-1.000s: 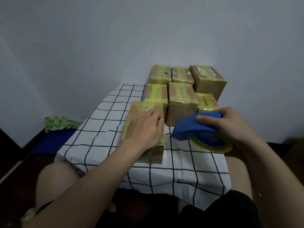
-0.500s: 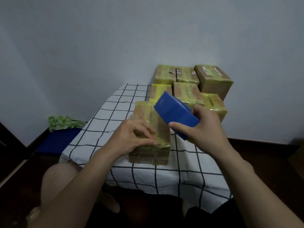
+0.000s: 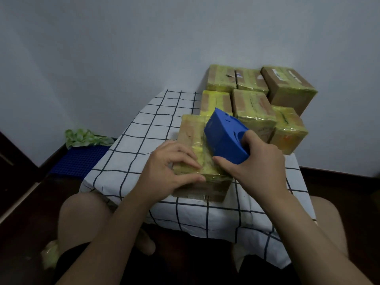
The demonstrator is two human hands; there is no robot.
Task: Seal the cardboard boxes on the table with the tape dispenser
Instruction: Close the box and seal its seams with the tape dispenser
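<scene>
**A:** Head view, item one?
**B:** Front box (image 3: 190, 128), cardboard banded with yellowish tape. It lies on the table (image 3: 141, 145), close to the near edge and about midway along it.

**A:** Item two?
**B:** Tape dispenser (image 3: 224, 136), blue. It is tilted, its lower end touching the top of the front box towards that box's right side.

**A:** The hands?
**B:** Left hand (image 3: 168, 167): fingers bent over the top of the front box at its near end, thumb along the near top edge, gripping it. Right hand (image 3: 257, 161): wrapped round the near end of the tape dispenser, thumb along its lower side, clasping it firmly.

**A:** Other stock on the table?
**B:** Back boxes (image 3: 253, 105), six, all wrapped in the same yellowish tape and packed together at the far right corner. The nearest of them sit just behind the front box.

**A:** Off the table?
**B:** Green cloth (image 3: 86, 137), crumpled, on a blue mat (image 3: 80, 159) on the floor beyond the left edge, against the wall. The person's bare knees show below the near edge.
</scene>
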